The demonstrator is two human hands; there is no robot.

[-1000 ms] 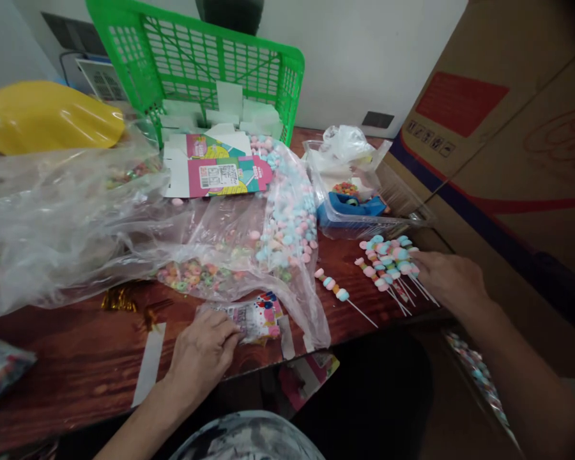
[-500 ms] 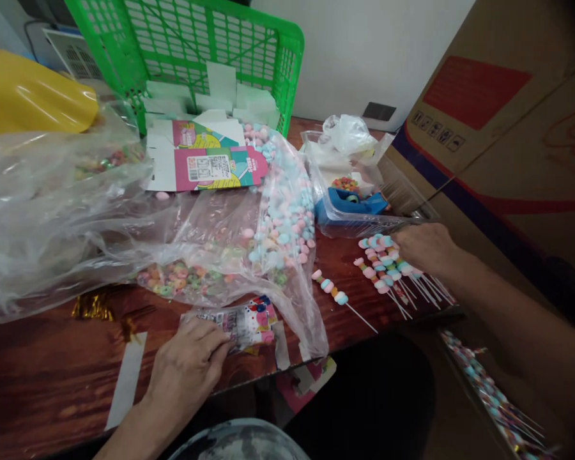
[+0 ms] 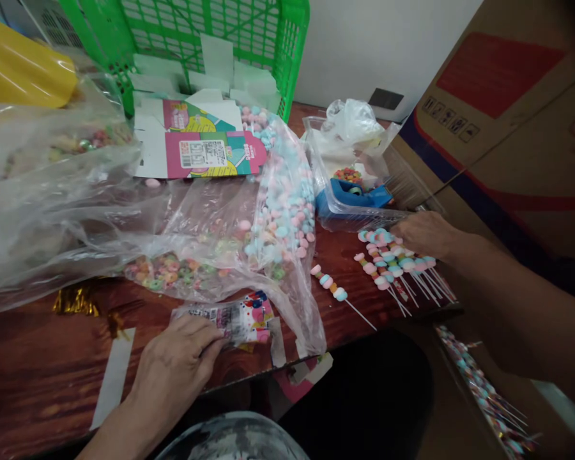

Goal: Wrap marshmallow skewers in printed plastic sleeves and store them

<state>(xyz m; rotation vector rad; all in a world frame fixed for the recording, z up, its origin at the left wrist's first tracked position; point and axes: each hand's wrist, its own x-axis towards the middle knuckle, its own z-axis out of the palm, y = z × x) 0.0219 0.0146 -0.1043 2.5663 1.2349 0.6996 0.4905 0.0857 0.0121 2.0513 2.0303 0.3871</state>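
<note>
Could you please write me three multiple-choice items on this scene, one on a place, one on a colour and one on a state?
1. Where does the lone skewer lie?
A. In the crate
B. On the table, left of the skewer pile
C. In the clear tub

2. What colour is the crate?
A. Green
B. Red
C. Black

3. What is the left hand doing?
A. Hanging in the air
B. Gripping a skewer
C. Pressing on a printed packet

Key: 1 B, it lies on the wood beside the skewer pile. 2 A, its lattice is bright green. 3 C, the fingers rest on the packet.
</note>
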